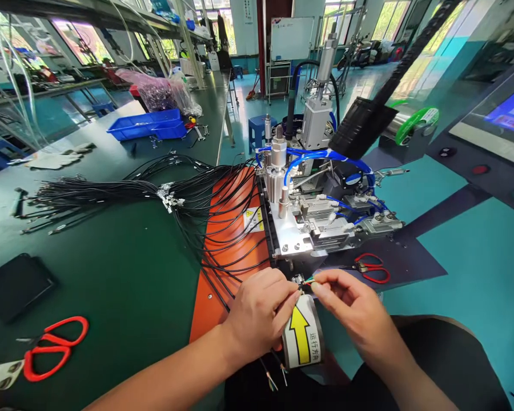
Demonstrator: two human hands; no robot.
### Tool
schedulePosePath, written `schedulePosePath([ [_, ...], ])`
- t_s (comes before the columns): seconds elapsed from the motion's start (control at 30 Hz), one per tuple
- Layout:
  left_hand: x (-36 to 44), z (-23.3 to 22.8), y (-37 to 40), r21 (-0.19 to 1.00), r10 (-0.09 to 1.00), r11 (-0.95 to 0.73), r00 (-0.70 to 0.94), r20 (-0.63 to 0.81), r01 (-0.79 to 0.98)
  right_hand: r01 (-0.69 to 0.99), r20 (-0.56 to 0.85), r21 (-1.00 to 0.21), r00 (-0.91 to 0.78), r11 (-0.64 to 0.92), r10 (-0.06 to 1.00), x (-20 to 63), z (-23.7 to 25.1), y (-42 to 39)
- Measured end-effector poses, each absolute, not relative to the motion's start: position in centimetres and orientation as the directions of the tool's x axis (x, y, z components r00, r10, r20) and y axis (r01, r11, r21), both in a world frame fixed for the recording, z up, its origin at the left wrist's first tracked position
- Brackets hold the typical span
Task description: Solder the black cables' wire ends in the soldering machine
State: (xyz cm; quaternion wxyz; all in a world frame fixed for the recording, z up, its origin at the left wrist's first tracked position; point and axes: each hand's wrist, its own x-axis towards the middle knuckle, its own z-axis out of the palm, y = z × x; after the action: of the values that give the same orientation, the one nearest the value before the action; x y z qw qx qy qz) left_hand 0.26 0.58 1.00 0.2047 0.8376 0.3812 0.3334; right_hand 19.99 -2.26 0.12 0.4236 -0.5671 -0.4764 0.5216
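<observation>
My left hand (261, 311) and my right hand (355, 308) meet in front of a metal machine (312, 222) with blue air hoses. Both pinch the stripped end of a thin black cable (305, 283), whose small coloured wires fan out between my fingertips at the machine's front opening. The cable runs under my left hand, and more bare wire ends hang below it. Just under my hands, a round part of the machine carries a white label with a yellow arrow (302, 337).
A bundle of black cables (124, 191) lies across the green bench and over an orange plate (223, 240). Red scissors (53, 345) lie at the front left, small red snips (372, 268) right of the machine. A blue tray (148, 124) stands further back.
</observation>
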Motion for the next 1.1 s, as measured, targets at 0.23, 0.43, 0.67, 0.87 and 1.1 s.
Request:
schedulePosePath([
  [0.23,0.4,0.8,0.6,0.595,0.785,-0.613,0.488,0.382,0.520,0.076,-0.281,-0.958,-0.056,-0.276,0.958,20.9,0.9,-1.1],
  [0.43,0.3,0.6,0.5,0.577,0.781,-0.619,0.497,0.378,0.533,0.134,-0.284,-0.952,-0.060,-0.275,0.957,20.4,1.0,-0.8],
  [0.67,0.3,0.9,0.7,0.590,0.788,-0.613,0.466,0.403,0.526,0.090,-0.297,-0.953,-0.091,-0.289,0.951,20.4,0.0,-0.4],
  [0.87,0.0,0.8,0.6,0.603,0.799,-0.595,0.476,0.368,0.531,0.094,-0.233,-0.969,-0.061,-0.227,0.971,19.9,-1.2,0.1],
  [1.1,0.0,0.7,0.6,0.604,0.826,-0.559,0.442,0.349,0.568,0.133,-0.208,-0.970,-0.027,-0.203,0.978,19.3,-2.0,0.2],
])
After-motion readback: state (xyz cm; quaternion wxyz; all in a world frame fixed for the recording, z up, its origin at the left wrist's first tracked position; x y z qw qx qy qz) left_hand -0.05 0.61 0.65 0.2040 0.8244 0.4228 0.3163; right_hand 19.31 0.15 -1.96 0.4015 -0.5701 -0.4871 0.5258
